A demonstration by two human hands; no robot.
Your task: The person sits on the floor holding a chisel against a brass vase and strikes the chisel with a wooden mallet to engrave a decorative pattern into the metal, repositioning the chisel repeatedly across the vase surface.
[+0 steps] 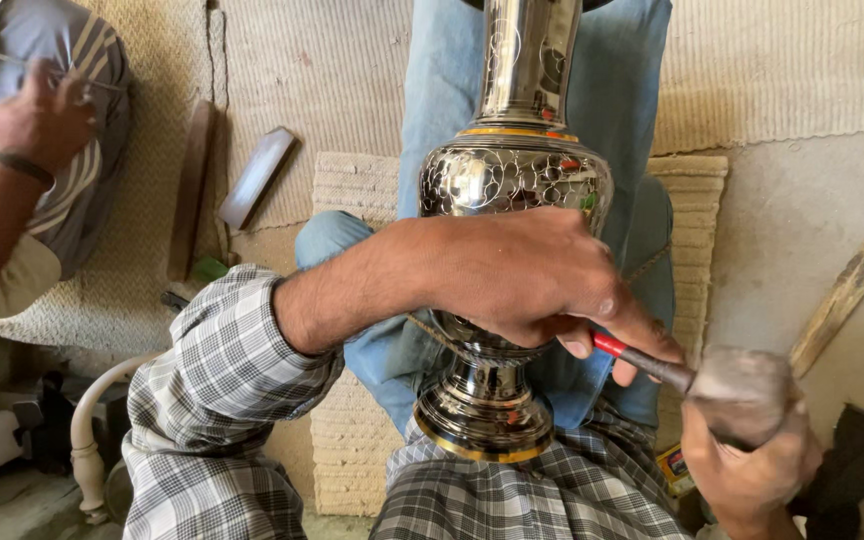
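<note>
**Engraved metal vase held across the lap, chisel and mallet at its lower body**

A woven mat covers the upper floor, with bare grey floor to the right. Over it stretch the person's legs in blue jeans, and a smaller ribbed mat lies under them.

The large polished metal vase lies along the lap, neck pointing away from the camera and its flared foot near the checked shirt. Its surface carries fine engraved patterns and a gold band at the shoulder.

The left hand reaches across the vase's lower body, fingers closed around a thin chisel with a red collar (the working tip is hidden under the hand, so where it meets the metal cannot be told). The hand rests against the vase.

The right hand sits at the lower right, clamped on a rounded mallet, which is blurred and lies right at the chisel's outer end.

At the far left, another person's hand with a dark wristband is curled around a thin tool above a striped garment.

Smaller things lie about: a flat wooden stick on the floor at right, a dark rectangular block and a long wooden piece on the mat at left, and a white curved pipe at the lower left.
</note>
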